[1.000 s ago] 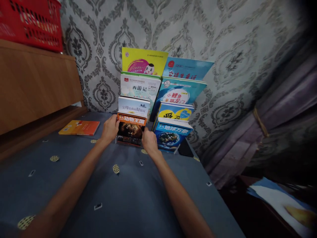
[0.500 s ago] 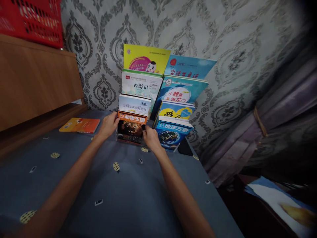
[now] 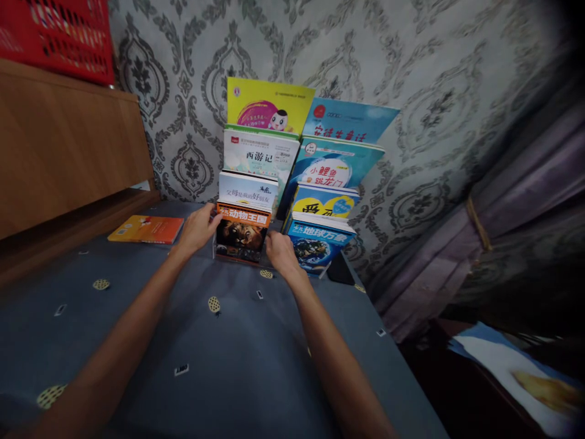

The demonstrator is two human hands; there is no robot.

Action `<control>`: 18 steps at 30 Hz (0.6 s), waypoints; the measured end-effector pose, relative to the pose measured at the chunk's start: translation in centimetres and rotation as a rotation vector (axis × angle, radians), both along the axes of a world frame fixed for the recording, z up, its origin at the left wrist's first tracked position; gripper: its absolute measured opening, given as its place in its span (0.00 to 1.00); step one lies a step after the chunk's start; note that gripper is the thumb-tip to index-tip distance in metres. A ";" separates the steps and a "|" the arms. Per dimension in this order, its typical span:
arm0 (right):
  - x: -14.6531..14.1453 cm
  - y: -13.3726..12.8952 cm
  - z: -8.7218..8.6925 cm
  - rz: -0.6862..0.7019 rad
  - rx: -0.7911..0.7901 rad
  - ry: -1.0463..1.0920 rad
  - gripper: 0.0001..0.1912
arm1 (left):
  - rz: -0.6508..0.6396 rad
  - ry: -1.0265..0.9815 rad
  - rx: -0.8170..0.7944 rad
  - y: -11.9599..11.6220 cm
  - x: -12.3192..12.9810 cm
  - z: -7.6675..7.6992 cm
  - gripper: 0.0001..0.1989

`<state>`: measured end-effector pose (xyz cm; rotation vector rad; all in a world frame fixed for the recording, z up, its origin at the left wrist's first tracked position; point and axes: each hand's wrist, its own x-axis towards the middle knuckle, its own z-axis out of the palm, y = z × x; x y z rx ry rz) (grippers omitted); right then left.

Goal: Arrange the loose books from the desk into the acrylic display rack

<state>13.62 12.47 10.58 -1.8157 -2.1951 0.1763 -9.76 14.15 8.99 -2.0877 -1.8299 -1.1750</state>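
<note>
A book with an orange top and a lion on its dark cover (image 3: 242, 235) stands upright at the front of the left stack, in a clear holder. My left hand (image 3: 198, 227) is closed at its left edge, thumb on the front and fingertips partly hidden. Close by the book's lower right edge is my right hand (image 3: 282, 251), fingers curled; what they hold, if anything, is hidden. Behind the lion book rise a pale blue book (image 3: 247, 190), a white book (image 3: 260, 152) and a yellow-green book (image 3: 269, 97). A blue book with a globe (image 3: 315, 247) fronts the right stack.
An orange book (image 3: 146, 229) lies flat at the left. Wooden furniture (image 3: 68, 146) with a red basket (image 3: 59, 36) on top stands left. A dark flat object (image 3: 340, 271) lies by the right stack. Further right hangs a tied curtain (image 3: 429, 268). Patterned wallpaper is behind.
My right hand has shifted slightly right, from the lion book's cover to beside its edge. My left hand stays at the left edge. The books keep their places.
</note>
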 end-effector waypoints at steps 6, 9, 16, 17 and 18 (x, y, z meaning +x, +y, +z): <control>0.1 -0.8 0.9 0.008 -0.024 -0.037 0.20 | -0.011 -0.040 0.004 -0.5 0.1 0.4 0.18; 0.2 -1.3 1.3 0.029 -0.023 -0.075 0.20 | -0.014 -0.076 0.027 -0.6 -0.1 0.7 0.22; -0.2 -2.3 2.2 0.167 -0.078 -0.130 0.18 | 0.223 -0.066 -0.040 0.5 -2.7 -1.0 0.23; -0.3 -2.5 2.3 0.208 -0.092 -0.133 0.18 | 0.276 -0.037 -0.087 0.7 -3.2 -1.6 0.22; -0.4 -2.6 2.4 0.252 -0.102 -0.140 0.18 | 0.328 -0.001 -0.142 0.9 -3.8 -2.3 0.21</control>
